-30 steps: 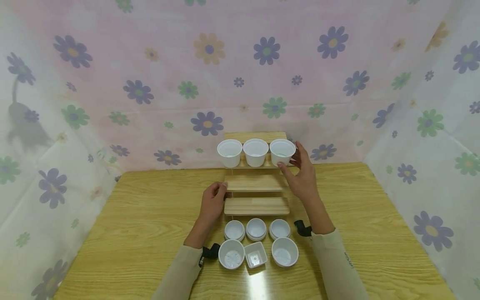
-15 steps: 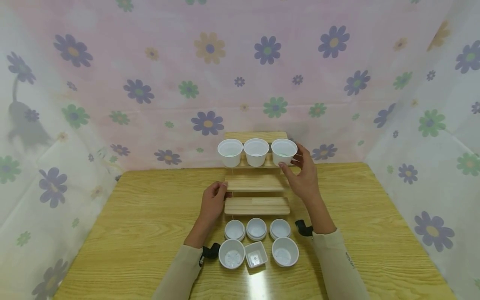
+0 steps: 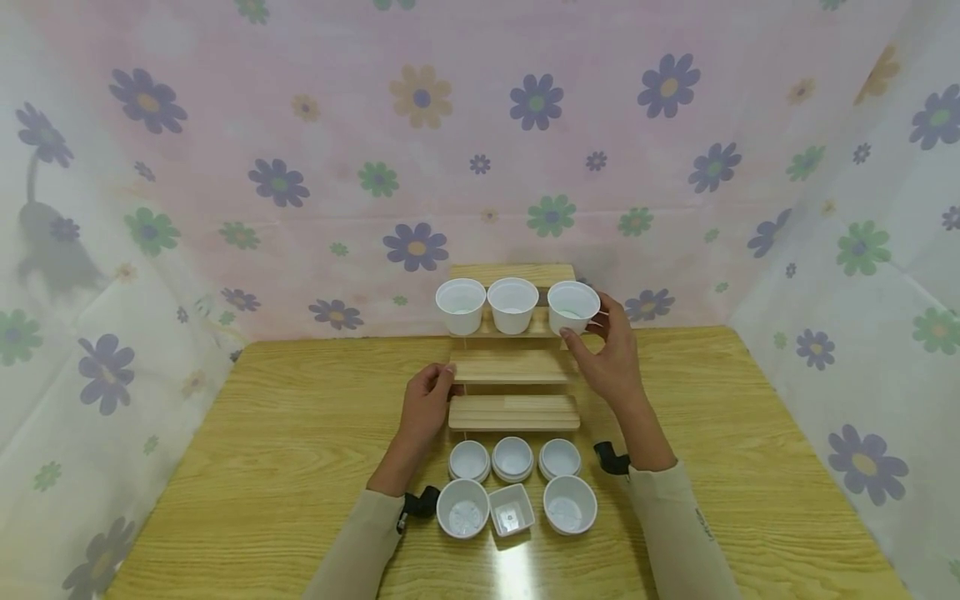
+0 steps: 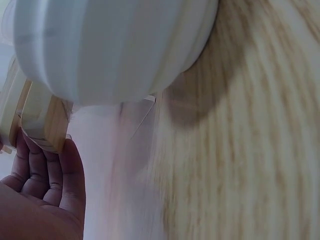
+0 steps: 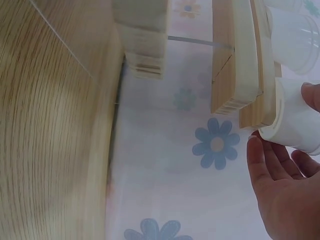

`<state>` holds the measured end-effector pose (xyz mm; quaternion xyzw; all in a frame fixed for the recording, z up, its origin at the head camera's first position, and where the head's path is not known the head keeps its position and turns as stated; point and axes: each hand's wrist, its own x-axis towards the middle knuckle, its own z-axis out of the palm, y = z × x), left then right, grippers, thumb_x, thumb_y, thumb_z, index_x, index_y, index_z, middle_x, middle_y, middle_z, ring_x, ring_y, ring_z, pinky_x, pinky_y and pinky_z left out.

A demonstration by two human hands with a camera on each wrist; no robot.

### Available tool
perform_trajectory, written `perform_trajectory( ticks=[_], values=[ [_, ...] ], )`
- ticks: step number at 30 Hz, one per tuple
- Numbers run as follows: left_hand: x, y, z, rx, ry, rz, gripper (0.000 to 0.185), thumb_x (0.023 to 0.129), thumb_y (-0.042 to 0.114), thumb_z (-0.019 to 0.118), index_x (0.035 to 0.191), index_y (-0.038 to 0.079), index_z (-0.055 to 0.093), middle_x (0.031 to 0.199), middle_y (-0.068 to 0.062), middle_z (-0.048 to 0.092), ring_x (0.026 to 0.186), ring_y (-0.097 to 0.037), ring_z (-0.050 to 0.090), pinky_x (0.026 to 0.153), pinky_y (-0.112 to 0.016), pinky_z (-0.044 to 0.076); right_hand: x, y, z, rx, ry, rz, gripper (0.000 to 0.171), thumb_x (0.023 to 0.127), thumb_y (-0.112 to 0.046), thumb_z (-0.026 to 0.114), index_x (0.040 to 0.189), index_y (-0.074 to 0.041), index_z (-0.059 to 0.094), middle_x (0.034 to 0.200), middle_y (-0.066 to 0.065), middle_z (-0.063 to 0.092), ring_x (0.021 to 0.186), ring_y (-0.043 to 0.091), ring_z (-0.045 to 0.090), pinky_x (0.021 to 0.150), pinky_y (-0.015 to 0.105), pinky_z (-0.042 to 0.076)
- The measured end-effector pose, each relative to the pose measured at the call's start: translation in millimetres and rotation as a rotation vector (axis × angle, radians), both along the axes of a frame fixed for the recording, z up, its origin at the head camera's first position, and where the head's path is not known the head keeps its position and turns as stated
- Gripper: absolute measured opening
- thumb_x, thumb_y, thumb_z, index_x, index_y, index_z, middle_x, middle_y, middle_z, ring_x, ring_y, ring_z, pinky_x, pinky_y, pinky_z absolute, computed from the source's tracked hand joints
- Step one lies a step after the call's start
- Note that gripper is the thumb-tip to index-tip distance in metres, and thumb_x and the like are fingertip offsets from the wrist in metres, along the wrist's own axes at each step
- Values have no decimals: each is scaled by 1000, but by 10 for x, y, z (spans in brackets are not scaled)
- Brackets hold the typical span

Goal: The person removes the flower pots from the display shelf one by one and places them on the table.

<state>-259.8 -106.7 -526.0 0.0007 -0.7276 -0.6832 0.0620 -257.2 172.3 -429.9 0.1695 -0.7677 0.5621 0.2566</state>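
A three-step wooden rack [image 3: 513,367] stands at the back of the table. Three white cups sit in a row on its top step. My right hand [image 3: 592,329] holds the rightmost cup [image 3: 572,307], thumb low at its front and fingers behind it; this cup hangs slightly past the step's right end. The right wrist view shows the same cup [image 5: 295,125] against my right hand [image 5: 280,175]. My left hand [image 3: 438,385] grips the left end of the middle step. In the left wrist view its fingers [image 4: 37,172] curl round the step's end [image 4: 47,120].
Before the rack stand three small round white pots [image 3: 513,458], with two larger round pots and a square one [image 3: 511,509] in front of them. Flowered cloth walls close in the back and both sides. Bare wooden table [image 3: 285,467] lies to the left and right.
My right hand has slid the rightmost cup a little to the right along the top step. The left hand has stayed on the middle step.
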Motion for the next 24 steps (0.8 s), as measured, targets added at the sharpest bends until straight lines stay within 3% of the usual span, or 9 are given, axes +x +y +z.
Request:
perform_trajectory(
  ticks=[8,16,20,24],
  values=[
    [-3,-13,-11,2,1,-6,30,112,25,59,102,-1,68,97,-14,72,88,-22,74,84,-27,57,27,47,-15,0,-20,-3,71,91,12,76,151,16,37,139,36,48,121,50,58,99,20,48],
    [-4,-17,-9,-6,1,-13,28,112,25,58,102,1,69,98,-13,72,88,-22,74,85,-27,58,60,76,-22,-18,-12,-2,72,90,12,75,151,16,36,141,35,48,117,32,57,100,16,46],
    [-1,-19,-15,-8,4,-17,29,112,26,59,102,0,69,98,-13,71,89,-23,73,85,-27,57,65,103,-30,-48,15,38,72,89,14,74,151,16,38,141,35,48,118,18,56,102,18,47],
    [3,-24,-12,-5,4,-22,30,112,27,59,102,1,69,98,-14,71,89,-22,73,85,-27,57,61,124,-40,-88,65,91,71,87,19,71,150,18,38,140,38,48,118,14,56,101,19,48]
  ],
)
